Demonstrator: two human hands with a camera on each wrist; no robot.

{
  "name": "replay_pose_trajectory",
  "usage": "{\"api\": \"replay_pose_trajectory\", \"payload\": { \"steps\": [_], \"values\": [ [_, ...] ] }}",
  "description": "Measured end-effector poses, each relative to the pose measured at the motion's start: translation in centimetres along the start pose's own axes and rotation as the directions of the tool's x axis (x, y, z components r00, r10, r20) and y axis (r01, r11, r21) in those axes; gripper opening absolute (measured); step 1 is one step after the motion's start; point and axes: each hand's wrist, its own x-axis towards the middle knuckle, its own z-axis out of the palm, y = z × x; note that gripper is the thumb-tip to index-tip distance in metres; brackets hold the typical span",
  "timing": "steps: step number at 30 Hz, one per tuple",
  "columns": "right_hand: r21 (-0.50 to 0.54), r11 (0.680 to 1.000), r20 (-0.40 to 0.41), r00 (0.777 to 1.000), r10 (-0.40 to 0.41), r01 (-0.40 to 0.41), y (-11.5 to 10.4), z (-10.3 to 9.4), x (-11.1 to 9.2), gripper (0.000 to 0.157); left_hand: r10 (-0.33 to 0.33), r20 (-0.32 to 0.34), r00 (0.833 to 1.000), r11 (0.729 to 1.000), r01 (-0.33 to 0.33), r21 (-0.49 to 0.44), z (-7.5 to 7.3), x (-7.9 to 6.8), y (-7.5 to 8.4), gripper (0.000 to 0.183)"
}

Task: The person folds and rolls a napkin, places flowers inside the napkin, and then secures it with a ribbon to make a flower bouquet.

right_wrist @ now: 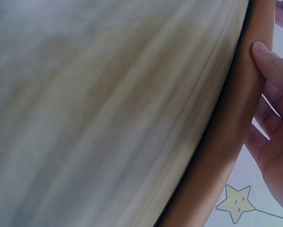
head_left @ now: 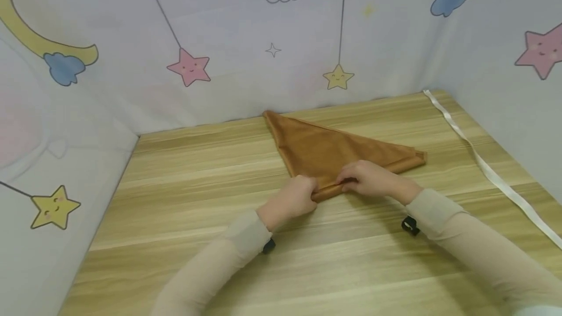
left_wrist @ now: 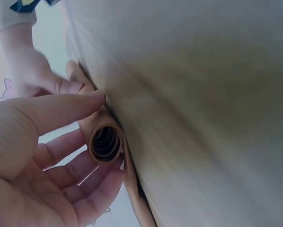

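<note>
A brown cloth (head_left: 313, 148) lies on the table in a roughly triangular shape, its near edge rolled into a tube. My left hand (head_left: 293, 198) holds the left end of that roll, thumb on one side and fingers curled behind. Spiral layers show inside the roll's open end (left_wrist: 92, 142) in the left wrist view. A little to the right, my right hand (head_left: 369, 178) pinches the roll between thumb and fingers. From the right wrist view, the smooth rolled edge (right_wrist: 222, 132) runs as a long tube along the table.
The wood-grain table (head_left: 175, 184) carries a white ribbon-like strip (head_left: 496, 177) along its right side. A pale curtain (head_left: 246, 28) printed with stars and moons stands behind and at both sides. Dark bands (head_left: 410, 226) are at the wrists.
</note>
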Motion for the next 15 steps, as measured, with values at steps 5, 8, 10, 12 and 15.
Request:
{"api": "replay_pose_trajectory", "payload": {
  "steps": [5,8,10,12,15],
  "values": [
    [0.034,0.999,0.029,0.999,0.023,-0.024,0.0,-0.2,0.2,0.013,-0.005,-0.013,1.0,0.999,0.006,0.052,0.2,-0.4,0.5,0.024],
    [0.039,0.999,0.044,0.999,0.029,-0.03,0.1,-0.2,0.3,0.014,-0.001,-0.02,1.0,0.999,0.002,0.054,0.3,-0.6,0.7,0.025],
    [0.041,0.999,0.045,0.999,0.022,-0.024,0.0,-0.1,0.4,0.014,0.002,-0.032,0.999,0.998,0.0,0.059,0.3,-0.8,0.7,0.024],
    [0.031,0.999,0.044,0.999,0.016,-0.017,-0.1,0.0,0.4,0.016,-0.003,-0.043,0.999,0.998,0.006,0.069,0.2,-0.9,0.7,0.023],
    [-0.008,1.0,0.047,0.999,0.015,-0.015,-0.3,0.1,0.4,0.021,-0.018,-0.056,0.998,0.997,0.022,0.071,0.2,-1.1,0.5,0.026]
  ]
}}
